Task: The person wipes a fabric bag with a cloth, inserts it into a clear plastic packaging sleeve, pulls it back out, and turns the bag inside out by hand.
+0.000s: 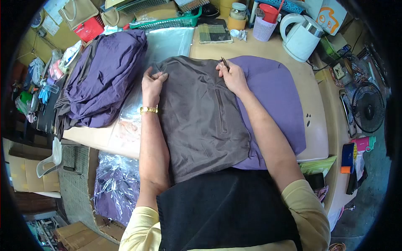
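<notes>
A dark grey-brown fabric piece (188,121) with a long narrow pocket opening lies spread on the table in front of me. Purple fabric (274,100) reaches out from beneath its right side. My left hand (153,85), with a gold watch on the wrist, pinches the grey-brown fabric at its upper left edge. At the upper right edge, my right hand (233,78) is closed around a small dark pointed tool (225,63), its tip pointing away from me. The tool's lower part is hidden in the fingers, so its kind is unclear.
A heap of purple fabric (111,79) lies left, beside clear plastic sheets (169,42). Along the back stand a green basket (167,23), a notebook (215,32), a jar (238,11), a lilac cup (264,28) and a white kettle (300,37). A fan (367,106) stands right.
</notes>
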Demonstrator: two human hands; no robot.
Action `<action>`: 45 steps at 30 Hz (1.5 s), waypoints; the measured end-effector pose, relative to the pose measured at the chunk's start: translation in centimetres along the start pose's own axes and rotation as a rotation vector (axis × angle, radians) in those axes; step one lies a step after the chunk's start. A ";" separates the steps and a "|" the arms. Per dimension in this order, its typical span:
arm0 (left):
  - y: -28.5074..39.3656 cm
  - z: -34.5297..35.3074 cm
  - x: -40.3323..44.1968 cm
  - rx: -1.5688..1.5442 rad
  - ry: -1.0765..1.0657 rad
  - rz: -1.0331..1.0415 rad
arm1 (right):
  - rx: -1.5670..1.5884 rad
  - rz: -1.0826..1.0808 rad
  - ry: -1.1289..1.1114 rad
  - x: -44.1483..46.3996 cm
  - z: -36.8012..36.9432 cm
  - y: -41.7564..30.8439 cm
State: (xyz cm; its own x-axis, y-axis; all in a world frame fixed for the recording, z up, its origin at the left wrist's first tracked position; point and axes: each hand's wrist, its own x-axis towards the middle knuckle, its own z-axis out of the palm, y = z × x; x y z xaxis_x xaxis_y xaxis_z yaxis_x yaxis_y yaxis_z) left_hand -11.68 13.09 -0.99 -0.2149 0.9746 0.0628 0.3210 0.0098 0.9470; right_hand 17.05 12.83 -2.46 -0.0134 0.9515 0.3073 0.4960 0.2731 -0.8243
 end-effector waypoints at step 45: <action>7.8 -3.6 -12.6 -0.531 -0.223 -0.058 | 0.056 -0.491 -0.368 -3.6 -2.4 -15.8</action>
State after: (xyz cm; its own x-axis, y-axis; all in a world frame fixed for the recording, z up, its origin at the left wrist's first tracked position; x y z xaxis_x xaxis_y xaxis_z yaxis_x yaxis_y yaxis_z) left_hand -9.75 0.10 6.72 -0.0003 1.0000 -0.0074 -0.2052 0.0072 0.9787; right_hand 11.38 4.79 10.61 -0.5326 0.6966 0.4807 0.3097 0.6890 -0.6553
